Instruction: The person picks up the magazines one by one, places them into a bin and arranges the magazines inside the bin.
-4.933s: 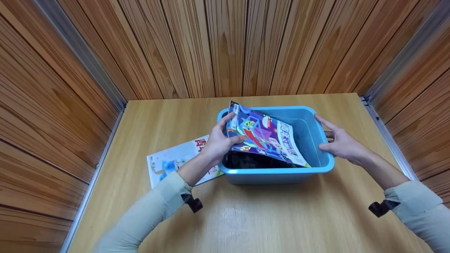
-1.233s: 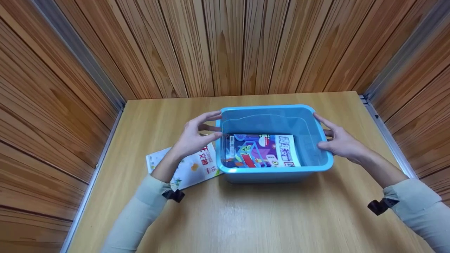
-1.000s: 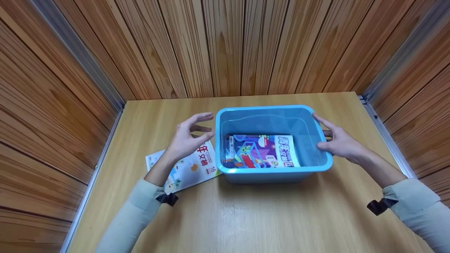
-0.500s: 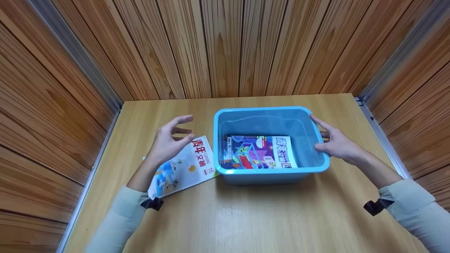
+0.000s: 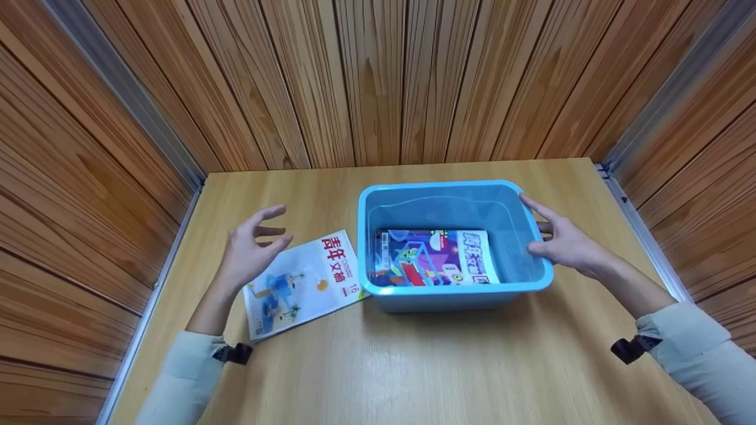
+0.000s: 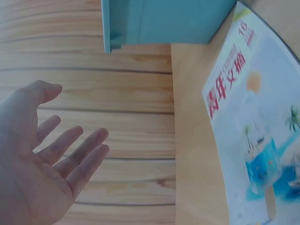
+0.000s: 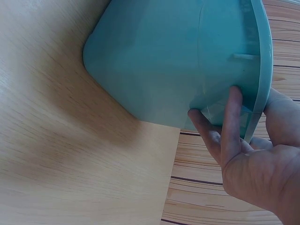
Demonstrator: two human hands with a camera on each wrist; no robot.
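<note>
Left hand (image 5: pixel 251 251) hovers empty, fingers spread, above one magazine (image 5: pixel 304 282) near the table's left edge. Right hand (image 5: pixel 564 242) grasps one blue bin's (image 5: pixel 458 295) right rim; a second magazine (image 5: pixel 434 264) lies inside.

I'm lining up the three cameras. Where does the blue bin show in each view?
Head: blue bin at centre, right hand gripping its right rim.
Left wrist: a corner of it at the top edge.
Right wrist: its outer wall fills the upper frame.
Shared landmark: the wooden table.
</note>
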